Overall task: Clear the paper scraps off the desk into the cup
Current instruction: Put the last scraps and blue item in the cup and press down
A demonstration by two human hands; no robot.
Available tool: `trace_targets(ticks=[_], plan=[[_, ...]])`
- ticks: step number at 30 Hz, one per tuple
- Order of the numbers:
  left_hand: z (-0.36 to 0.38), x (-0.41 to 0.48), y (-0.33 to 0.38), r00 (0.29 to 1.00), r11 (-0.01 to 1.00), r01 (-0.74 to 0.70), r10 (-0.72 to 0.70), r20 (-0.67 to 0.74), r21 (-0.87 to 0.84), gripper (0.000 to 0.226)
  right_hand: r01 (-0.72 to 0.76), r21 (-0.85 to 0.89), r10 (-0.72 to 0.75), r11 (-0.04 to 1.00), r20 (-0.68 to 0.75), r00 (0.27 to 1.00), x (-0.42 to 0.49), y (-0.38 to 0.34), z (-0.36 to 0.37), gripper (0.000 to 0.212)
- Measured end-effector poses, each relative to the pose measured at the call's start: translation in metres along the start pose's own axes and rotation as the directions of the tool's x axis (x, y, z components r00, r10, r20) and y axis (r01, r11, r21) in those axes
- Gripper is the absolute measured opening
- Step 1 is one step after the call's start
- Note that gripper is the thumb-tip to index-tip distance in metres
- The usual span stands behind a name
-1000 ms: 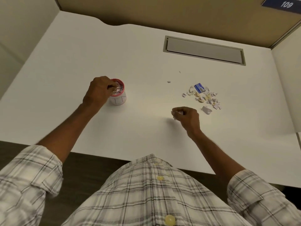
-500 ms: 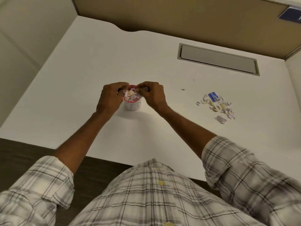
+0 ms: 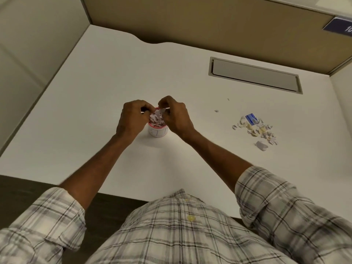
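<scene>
A small white cup [image 3: 158, 132] with a pink rim stands mid-desk, heaped with paper scraps [image 3: 157, 118]. My left hand [image 3: 133, 117] is at the cup's left side, fingers curled at its rim. My right hand [image 3: 175, 116] is at the cup's right side and pinches a pale scrap just over the heap. A pile of several loose scraps [image 3: 256, 131], with a blue piece [image 3: 251, 119] on top, lies on the white desk [image 3: 95, 103] to the right. A larger grey scrap [image 3: 262, 145] lies at its near edge. One stray scrap [image 3: 216, 111] sits between the pile and the cup.
A grey cable hatch [image 3: 255, 75] is set into the desk at the back right. Tan partition walls [image 3: 190, 21] close the back and sides. The desk's front edge runs just ahead of my plaid shirt [image 3: 171, 225].
My right hand has come from the desk right of centre to the cup, bringing a scrap. My left hand has stayed at the cup's rim. The view has shifted.
</scene>
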State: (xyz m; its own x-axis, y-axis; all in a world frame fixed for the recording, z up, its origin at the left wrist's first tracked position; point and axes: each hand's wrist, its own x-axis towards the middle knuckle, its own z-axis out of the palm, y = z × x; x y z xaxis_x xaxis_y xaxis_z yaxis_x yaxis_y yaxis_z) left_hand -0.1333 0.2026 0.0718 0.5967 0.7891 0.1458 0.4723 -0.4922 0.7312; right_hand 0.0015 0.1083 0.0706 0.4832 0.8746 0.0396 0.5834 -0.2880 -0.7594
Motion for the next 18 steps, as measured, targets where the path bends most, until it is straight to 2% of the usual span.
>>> trace_targets(ticks=[3, 7, 9, 14, 18], plan=[[0.005, 0.006, 0.004, 1.000, 1.000, -0.014, 0.014, 0.025, 0.008, 0.016, -0.036, -0.003, 0.035, 0.999, -0.047, 0.998, -0.005, 0.001, -0.007, 0.026], [0.010, 0.009, 0.007, 0.999, 0.999, -0.019, 0.017, 0.043, 0.051, 0.018, 0.000, -0.187, -0.019, 0.982, -0.099, 0.995, -0.014, 0.004, -0.018, 0.023], [0.012, 0.010, 0.006, 0.998, 0.997, -0.013, 0.009, 0.062, 0.070, 0.020, 0.007, -0.202, -0.028, 0.979, -0.103, 0.994, -0.019, 0.005, -0.023, 0.017], [0.020, 0.014, 0.002, 0.966, 0.980, -0.081, 0.033, 0.257, 0.181, 0.022, -0.035, -0.101, 0.018, 0.994, -0.168, 0.986, -0.051, 0.038, -0.042, 0.018], [0.030, 0.028, -0.001, 0.922, 0.934, -0.114, -0.027, 0.386, 0.338, 0.024, -0.180, -0.158, 0.138, 0.971, -0.242, 0.960, -0.100, 0.105, -0.079, 0.014]])
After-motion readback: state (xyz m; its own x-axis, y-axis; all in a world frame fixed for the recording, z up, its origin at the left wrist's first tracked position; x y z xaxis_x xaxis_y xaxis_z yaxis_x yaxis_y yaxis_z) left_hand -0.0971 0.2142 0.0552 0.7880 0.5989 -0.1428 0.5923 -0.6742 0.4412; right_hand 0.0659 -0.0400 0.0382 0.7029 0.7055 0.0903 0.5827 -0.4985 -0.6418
